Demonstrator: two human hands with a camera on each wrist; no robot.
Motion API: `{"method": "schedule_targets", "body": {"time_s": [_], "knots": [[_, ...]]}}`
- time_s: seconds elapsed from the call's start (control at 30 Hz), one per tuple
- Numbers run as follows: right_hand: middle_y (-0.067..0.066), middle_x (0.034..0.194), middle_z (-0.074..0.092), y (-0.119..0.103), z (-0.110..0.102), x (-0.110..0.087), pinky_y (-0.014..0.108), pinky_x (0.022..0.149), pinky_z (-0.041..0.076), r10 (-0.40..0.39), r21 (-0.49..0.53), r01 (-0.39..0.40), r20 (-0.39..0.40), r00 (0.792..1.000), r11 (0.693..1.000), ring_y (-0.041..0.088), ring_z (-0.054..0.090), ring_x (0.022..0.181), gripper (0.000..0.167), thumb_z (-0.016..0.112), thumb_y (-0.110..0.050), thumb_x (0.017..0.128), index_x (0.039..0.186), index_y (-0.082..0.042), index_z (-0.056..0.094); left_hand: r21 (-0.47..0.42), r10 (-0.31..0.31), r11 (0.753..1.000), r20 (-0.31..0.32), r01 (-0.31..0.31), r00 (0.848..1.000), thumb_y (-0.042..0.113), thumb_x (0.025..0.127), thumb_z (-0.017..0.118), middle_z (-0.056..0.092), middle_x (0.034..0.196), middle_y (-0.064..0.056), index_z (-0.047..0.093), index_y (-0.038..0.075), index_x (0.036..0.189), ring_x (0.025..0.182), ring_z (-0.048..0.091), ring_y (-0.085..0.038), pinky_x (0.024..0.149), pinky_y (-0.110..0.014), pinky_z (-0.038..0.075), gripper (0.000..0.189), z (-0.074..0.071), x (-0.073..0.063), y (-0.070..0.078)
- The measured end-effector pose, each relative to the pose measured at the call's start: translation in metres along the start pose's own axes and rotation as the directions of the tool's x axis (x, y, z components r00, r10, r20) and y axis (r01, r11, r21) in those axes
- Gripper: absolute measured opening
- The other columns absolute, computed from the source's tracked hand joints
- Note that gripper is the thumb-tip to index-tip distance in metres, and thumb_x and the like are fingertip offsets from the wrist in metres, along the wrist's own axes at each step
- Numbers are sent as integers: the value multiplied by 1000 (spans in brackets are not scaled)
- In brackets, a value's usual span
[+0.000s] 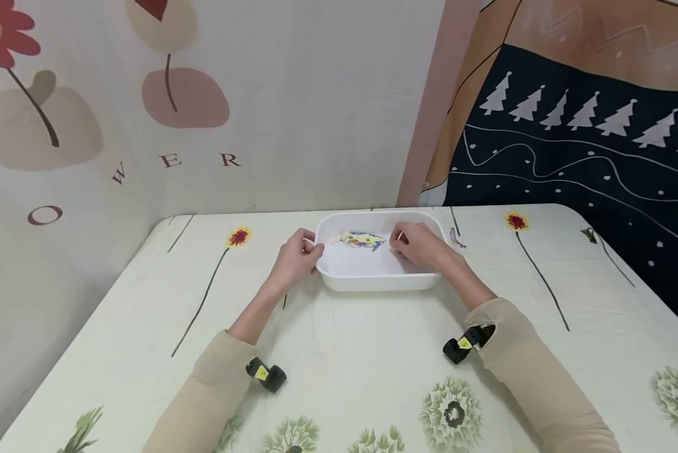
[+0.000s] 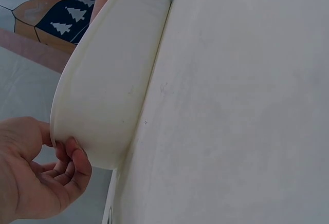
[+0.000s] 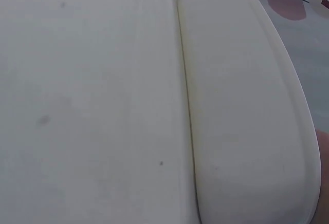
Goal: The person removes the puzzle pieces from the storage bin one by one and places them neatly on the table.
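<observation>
Here, seen from the wearer's head, two bare hands work at a shallow white plastic tray (image 1: pixel 381 283) with rounded corners, standing on a bench (image 1: pixel 361 346) covered in pale floral cloth. The tray sits near the far edge of the bench, its long side facing the person.

The left hand (image 1: pixel 295 255) pinches the tray's left rim; the left wrist view shows the thumb at the rim's edge and the curled fingers against the outer wall. The right hand (image 1: pixel 418 244) reaches over the right rim into the tray, its fingers bent and lowered. Whether they pinch anything cannot be told, since the hand covers its own fingertips and the right wrist view shows mostly the tray's outer wall.

Inside the tray, toward the back and left of the right hand, lies a colourful cutout (image 1: pixel 358 240) in yellow, blue and white, its details too small to make out. Just outside the tray's right end is a small purple shape (image 1: pixel 456 238).

Both forearms wear beige sleeves (image 1: pixel 543 384), each with a small black camera (image 1: pixel 266 375) at the cuff. Behind the bench hang a pale curtain (image 1: pixel 327 94) with flowers and letters, and a dark cloth (image 1: pixel 571 170) printed with white trees.
</observation>
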State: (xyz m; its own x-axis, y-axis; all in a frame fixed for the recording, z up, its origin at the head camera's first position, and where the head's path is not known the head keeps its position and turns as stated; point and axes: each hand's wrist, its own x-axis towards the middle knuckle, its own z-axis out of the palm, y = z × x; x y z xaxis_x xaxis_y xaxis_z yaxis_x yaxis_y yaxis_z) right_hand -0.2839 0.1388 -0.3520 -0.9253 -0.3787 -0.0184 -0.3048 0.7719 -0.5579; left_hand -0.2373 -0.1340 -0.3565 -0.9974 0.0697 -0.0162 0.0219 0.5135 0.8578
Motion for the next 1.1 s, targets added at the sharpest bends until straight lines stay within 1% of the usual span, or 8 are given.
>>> {"method": "schedule_targets", "body": {"time_s": [0.17, 0.33, 0.4, 0.53, 0.63, 0.8, 1.0, 1.1], "knots": [[8, 81, 64, 0, -3, -4, 29, 67, 48, -9, 60, 10, -17, 1000, 998, 19, 58, 72, 5, 62, -10, 101, 103, -6, 64, -3, 4, 1000, 5, -4, 1000, 17, 103, 56, 57, 91, -11, 47, -4, 135, 70, 59, -19, 64, -25, 50, 39, 1, 1, 0], [4, 78, 66, 1, -4, -5, 30, 71, 47, -51, 54, 52, -28, 998, 997, 18, 57, 73, 5, 70, -11, 96, 98, -7, 73, 1, 13, 1000, 8, -13, 1000, 17, 104, 56, 58, 91, -11, 47, -4, 135, 70, 59, -19, 63, -25, 49, 39, 1, 2, 0], [3, 81, 68, 1, -5, -6, 31, 75, 47, -60, 55, 63, -43, 997, 997, 18, 58, 76, 9, 70, -9, 95, 101, -5, 75, 3, 15, 1000, 5, -15, 1000, 17, 103, 56, 58, 90, -11, 47, -4, 135, 70, 60, -19, 63, -25, 49, 39, 1, 1, 1], [8, 95, 72, 1, -6, -8, 34, 82, 50, -72, 81, 79, -93, 993, 994, 22, 60, 84, 15, 67, -4, 96, 108, -1, 75, 5, 14, 1000, 5, -14, 1000, 17, 103, 56, 58, 90, -11, 47, -3, 134, 69, 60, -19, 63, -25, 49, 38, 0, 1, 1], [12, 101, 72, 2, -5, -8, 37, 86, 52, -97, 111, 114, -147, 984, 987, 24, 62, 87, 18, 65, -1, 95, 112, 2, 73, 6, 8, 1000, 3, -8, 1000, 17, 103, 56, 58, 91, -11, 47, -4, 134, 69, 60, -19, 63, -25, 50, 38, 0, 1, 1], [13, 97, 73, 2, -6, -10, 37, 85, 55, -90, 175, 135, -244, 966, 975, 23, 69, 84, 22, 65, -3, 97, 118, 3, 70, 5, 6, 1000, -2, -6, 1000, 17, 103, 56, 58, 92, -12, 47, -3, 134, 70, 60, -19, 64, -25, 50, 38, -1, 1, 2], [14, 97, 72, -1, -7, -13, 32, 81, 58, -40, 259, 128, -320, 947, 957, 23, 72, 83, 13, 68, -5, 96, 108, 2, 70, 3, 6, 1000, -1, -6, 1000, 17, 103, 57, 58, 92, -12, 48, -3, 134, 70, 60, -19, 63, -25, 50, 38, 0, 2, 0], [13, 97, 71, -1, -7, -14, 33, 79, 58, -35, 264, 131, -341, 940, 956, 24, 71, 83, 9, 68, -5, 96, 104, 0, 68, 5, 11, 1000, 0, -11, 1000, 17, 103, 56, 58, 92, -11, 48, -3, 133, 70, 60, -19, 63, -25, 49, 37, 0, 1, -1]]}}
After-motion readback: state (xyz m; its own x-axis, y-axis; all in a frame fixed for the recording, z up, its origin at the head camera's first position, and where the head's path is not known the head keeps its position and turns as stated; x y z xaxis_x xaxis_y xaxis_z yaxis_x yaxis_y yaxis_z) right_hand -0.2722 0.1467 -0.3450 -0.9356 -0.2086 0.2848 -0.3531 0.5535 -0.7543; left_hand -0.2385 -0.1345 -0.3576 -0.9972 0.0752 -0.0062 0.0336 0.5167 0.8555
